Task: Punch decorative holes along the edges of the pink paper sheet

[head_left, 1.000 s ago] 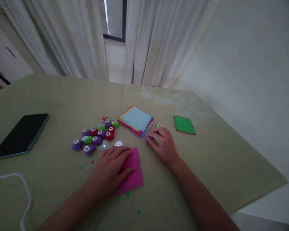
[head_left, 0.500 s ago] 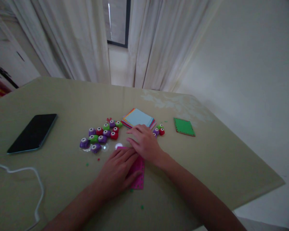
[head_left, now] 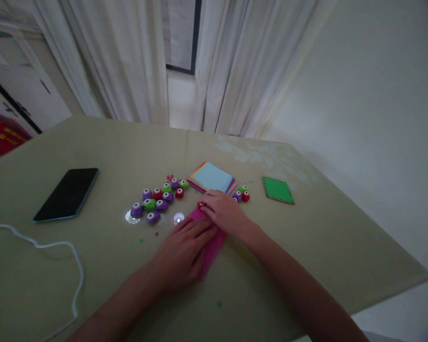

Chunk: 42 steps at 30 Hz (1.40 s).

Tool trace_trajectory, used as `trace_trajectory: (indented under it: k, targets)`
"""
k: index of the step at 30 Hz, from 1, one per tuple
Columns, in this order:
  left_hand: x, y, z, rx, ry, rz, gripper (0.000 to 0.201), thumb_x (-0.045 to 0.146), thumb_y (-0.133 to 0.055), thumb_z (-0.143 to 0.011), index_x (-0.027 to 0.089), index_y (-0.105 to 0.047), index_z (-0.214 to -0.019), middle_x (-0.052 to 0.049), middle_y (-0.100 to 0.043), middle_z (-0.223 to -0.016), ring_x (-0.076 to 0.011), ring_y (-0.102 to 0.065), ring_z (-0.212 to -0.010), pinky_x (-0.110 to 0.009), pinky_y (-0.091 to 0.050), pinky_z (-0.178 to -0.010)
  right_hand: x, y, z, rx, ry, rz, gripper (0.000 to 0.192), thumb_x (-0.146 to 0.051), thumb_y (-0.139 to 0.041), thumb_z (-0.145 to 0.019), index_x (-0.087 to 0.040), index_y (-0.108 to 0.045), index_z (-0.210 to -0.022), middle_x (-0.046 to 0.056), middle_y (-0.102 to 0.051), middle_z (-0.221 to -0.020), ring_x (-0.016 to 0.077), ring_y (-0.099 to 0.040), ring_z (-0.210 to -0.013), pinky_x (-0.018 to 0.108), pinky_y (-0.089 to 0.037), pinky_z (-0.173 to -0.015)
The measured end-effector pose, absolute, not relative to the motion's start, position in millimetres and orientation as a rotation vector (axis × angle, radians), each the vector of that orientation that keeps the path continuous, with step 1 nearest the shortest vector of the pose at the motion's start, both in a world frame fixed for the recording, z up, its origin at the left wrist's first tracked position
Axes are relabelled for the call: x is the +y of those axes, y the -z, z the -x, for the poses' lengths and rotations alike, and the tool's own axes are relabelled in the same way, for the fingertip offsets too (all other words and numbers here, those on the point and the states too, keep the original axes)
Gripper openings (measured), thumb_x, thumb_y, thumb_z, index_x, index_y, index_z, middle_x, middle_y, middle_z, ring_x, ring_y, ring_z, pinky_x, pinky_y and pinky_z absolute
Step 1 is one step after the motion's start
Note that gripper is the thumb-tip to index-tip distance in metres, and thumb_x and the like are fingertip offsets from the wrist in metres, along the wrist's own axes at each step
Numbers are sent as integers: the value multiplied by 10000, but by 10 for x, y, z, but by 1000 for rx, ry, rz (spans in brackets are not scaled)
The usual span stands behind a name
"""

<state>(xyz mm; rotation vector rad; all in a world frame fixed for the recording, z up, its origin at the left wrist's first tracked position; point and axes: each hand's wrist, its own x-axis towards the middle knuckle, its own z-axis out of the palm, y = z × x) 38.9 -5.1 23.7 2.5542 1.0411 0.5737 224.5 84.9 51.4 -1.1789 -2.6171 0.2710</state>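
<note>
Your left hand (head_left: pixel 183 251) lies flat on the pink sheet (head_left: pixel 214 242). Your right hand (head_left: pixel 223 211) pinches a red punch (head_left: pixel 201 205) at the sheet's far edge, nearer it.

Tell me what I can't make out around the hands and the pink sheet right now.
Head view only:
- Pink paper sheet: mostly hidden under the left hand.
- Red punch: just a sliver shows past the right hand; grip unclear.
- Punch cluster: too small and dim to read shapes.
- White cable: cut off by the left edge.
- Phone: screen dark.
</note>
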Motion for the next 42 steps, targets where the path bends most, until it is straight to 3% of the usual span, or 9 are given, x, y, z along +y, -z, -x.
trace_trajectory:
  k: [3,6,10,17,25,31,36,42]
  targets:
    - [-22,-206,-362,1214,-534,-2544,518,386,-628,-1023,210,-610,-1510,-120,-612,-1567,-361,-565,-1397,-593,-416,-1194,629,-470,-2638,-2480,-302,1296,147,-156,-661,-1039,-198,-769,-1129,101,-767,-1121,256,-699,-1054,385,-540,-947]
    - [36,-176,-290,1321,-494,-2533,626,561,-690,-990,219,-614,-1508,-126,-637,-1539,-384,-587,-1356,-613,-448,-1149,420,-400,-2921,-2364,-377,1330,172,-220,-644,-1060,-206,-768,-1178,109,-758,-1123,270,-701,-1065,412,-547,-959]
    - [102,-158,-201,1331,-501,-2555,511,443,-577,-1079,240,-574,-1548,-93,-593,-1595,-320,-564,-1410,-547,-412,-1205,312,-330,-3075,-2166,-554,1331,198,-251,-667,-1044,-222,-764,-1214,108,-756,-1165,262,-712,-1075,404,-556,-966]
    - [71,-82,-232,1256,-431,-2580,723,655,-596,-1033,296,-459,-1646,-73,-446,-1714,-343,-459,-1541,-593,-344,-1272,326,-367,-3072,-2183,-676,1270,244,-171,-680,-992,-210,-762,-1218,105,-791,-1187,257,-723,-1087,398,-542,-980]
    - [130,-97,-146,1327,-448,-2546,651,562,-628,-1033,272,-525,-1606,-81,-521,-1664,-344,-540,-1470,-562,-430,-1220,213,-410,-2975,-2109,-910,1246,233,-203,-726,-960,-201,-764,-1190,70,-799,-1095,206,-725,-919,331,-563,-852]
    - [65,-91,-271,1331,-510,-2575,758,696,-592,-1012,244,-506,-1614,-94,-479,-1693,-357,-493,-1515,-580,-369,-1263,214,-372,-2949,-2001,-1017,1248,253,-192,-737,-932,-193,-756,-1185,63,-803,-1056,196,-728,-891,319,-576,-839]
    - [44,-36,-324,1340,-490,-2573,801,685,-622,-997,238,-463,-1643,-93,-448,-1712,-359,-469,-1537,-585,-353,-1274,220,-352,-2946,-1999,-1014,1256,243,-185,-735,-921,-193,-758,-1162,50,-795,-995,187,-713,-855,311,-571,-811]
    - [65,-98,-316,1372,-529,-2542,711,700,-592,-1011,212,-597,-1528,-106,-544,-1643,-346,-550,-1466,-559,-427,-1221,208,-361,-2943,-1995,-1059,1217,263,-201,-749,-913,-194,-761,-1175,64,-801,-1058,195,-727,-897,325,-580,-842]
